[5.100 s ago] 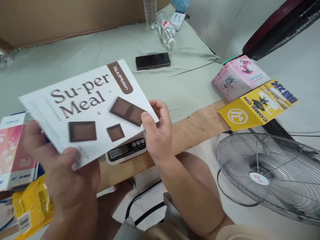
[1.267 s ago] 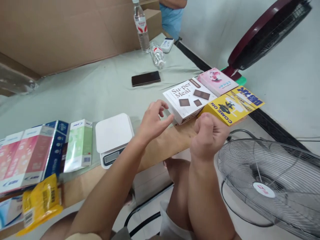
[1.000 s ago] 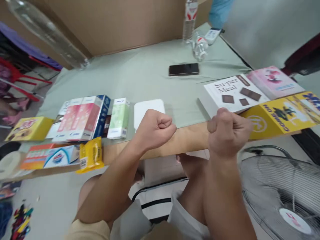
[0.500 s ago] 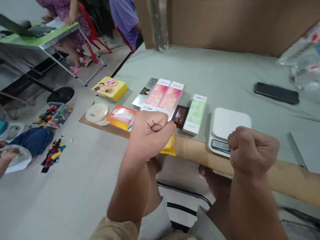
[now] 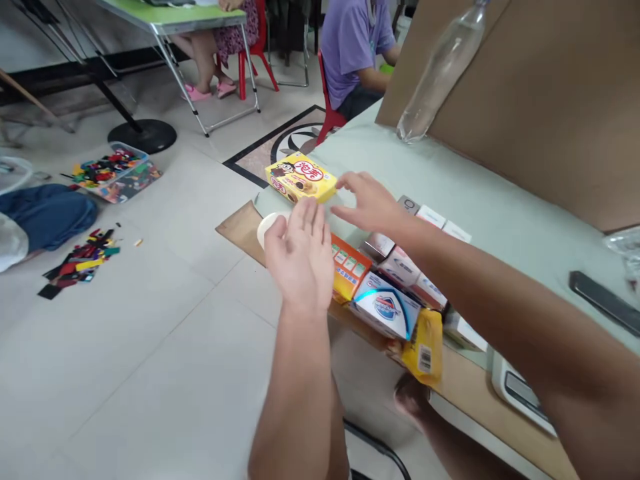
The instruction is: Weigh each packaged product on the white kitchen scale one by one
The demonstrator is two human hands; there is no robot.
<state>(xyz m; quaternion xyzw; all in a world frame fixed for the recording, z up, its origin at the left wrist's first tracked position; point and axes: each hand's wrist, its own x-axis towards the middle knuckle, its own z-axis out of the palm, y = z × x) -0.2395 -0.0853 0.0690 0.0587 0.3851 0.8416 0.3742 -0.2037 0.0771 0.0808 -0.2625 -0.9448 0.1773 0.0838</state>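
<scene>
A yellow snack box (image 5: 301,176) lies at the far left corner of the table. My right hand (image 5: 370,202) reaches across to its right end, fingers apart and curved; whether the fingertips touch it I cannot tell. In front of the box is my left hand (image 5: 303,257), palm turned up and fingers stretched, holding nothing. Behind that hand, a round cream-coloured container (image 5: 267,229) is partly hidden. An orange packet (image 5: 350,267), a white and blue soap box (image 5: 386,307) and a yellow packet (image 5: 426,347) sit along the front edge.
My right forearm crosses over several cartons (image 5: 400,267) and part of a white scale (image 5: 520,387). A phone (image 5: 605,301) lies at the right. A clear plastic bottle (image 5: 445,70) leans on the cardboard panel (image 5: 560,113). Toy bricks (image 5: 83,263) lie on the floor; people sit beyond.
Both fists have opened and moved to the left, toward the yellow snack box. The right hand has crossed over the cartons. My view has turned left.
</scene>
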